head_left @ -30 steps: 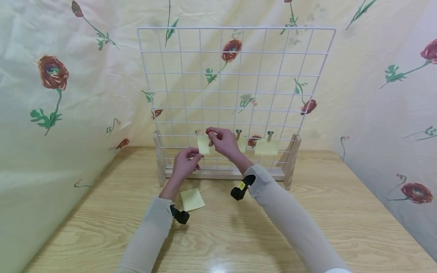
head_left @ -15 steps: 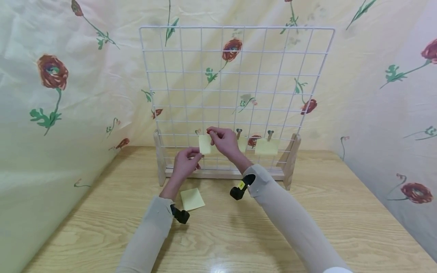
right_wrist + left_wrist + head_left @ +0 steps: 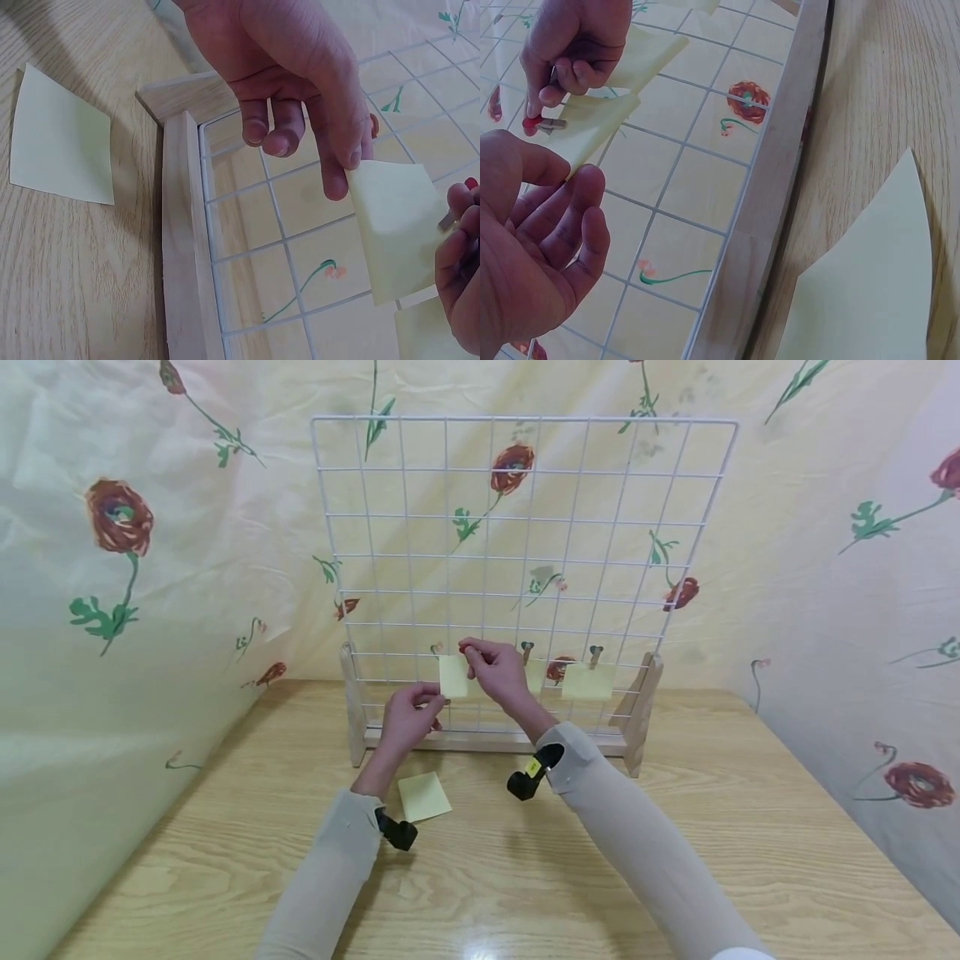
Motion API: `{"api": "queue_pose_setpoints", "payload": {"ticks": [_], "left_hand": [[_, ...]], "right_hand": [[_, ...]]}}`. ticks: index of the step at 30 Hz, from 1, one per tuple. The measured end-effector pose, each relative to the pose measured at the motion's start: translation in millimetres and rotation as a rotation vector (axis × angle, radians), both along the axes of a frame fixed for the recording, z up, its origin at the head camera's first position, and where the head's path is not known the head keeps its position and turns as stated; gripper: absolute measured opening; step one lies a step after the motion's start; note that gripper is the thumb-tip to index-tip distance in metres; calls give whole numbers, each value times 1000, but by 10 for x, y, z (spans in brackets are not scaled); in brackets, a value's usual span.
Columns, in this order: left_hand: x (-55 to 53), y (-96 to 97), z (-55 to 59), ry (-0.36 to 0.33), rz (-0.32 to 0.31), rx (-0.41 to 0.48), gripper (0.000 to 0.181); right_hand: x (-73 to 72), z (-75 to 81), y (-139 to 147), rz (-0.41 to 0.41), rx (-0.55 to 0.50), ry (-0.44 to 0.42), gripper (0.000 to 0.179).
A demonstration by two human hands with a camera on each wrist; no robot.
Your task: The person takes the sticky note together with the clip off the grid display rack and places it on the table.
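Note:
A pale yellow paper note (image 3: pixel 453 677) is held against the lower part of a white wire grid (image 3: pixel 483 557). My left hand (image 3: pixel 407 718) pinches the note's lower left corner between thumb and forefinger. At the note's upper edge, my right hand (image 3: pixel 497 677) pinches a small wooden clothespin (image 3: pixel 553 124) with a red ornament on its end. Whether its jaws grip the wire cannot be told. To the right, two more yellow notes, one partly behind my right hand (image 3: pixel 535 677) and one in full view (image 3: pixel 588 682), hang from clothespins (image 3: pixel 596 656).
Another yellow note (image 3: pixel 424 797) lies on the wooden table (image 3: pixel 480 885), near my left wrist. The grid stands in a wooden base (image 3: pixel 480 742) with upright side supports (image 3: pixel 642 714). Flower-patterned cloth (image 3: pixel 225 560) covers the walls behind and at both sides.
Both hands keep their pinches and barely move. The note's visible part looks a little narrower beside my right hand, and the grid's upper left corner has shifted slightly right.

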State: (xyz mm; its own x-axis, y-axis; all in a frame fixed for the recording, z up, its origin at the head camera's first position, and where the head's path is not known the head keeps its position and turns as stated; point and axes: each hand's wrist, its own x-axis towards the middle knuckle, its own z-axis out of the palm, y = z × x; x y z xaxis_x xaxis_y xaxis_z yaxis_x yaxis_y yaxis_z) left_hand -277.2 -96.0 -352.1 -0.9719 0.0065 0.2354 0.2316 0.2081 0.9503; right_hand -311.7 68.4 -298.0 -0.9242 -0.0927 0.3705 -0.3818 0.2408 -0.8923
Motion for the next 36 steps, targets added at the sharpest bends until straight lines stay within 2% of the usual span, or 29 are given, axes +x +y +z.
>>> {"api": "queue_pose_setpoints", "payload": {"ticks": [8, 25, 32, 36], "left_hand": [[8, -9, 2, 22, -13, -25, 21], [12, -18, 23, 45, -11, -21, 20], [14, -20, 11, 44, -4, -11, 19], [20, -26, 6, 43, 0, -11, 20]], "right_hand": [[-6, -18, 12, 23, -46, 39, 20], [1, 10, -9, 5, -80, 43, 22], [316, 276, -54, 6, -71, 24, 22], [319, 272, -59, 13, -81, 36, 22]]}}
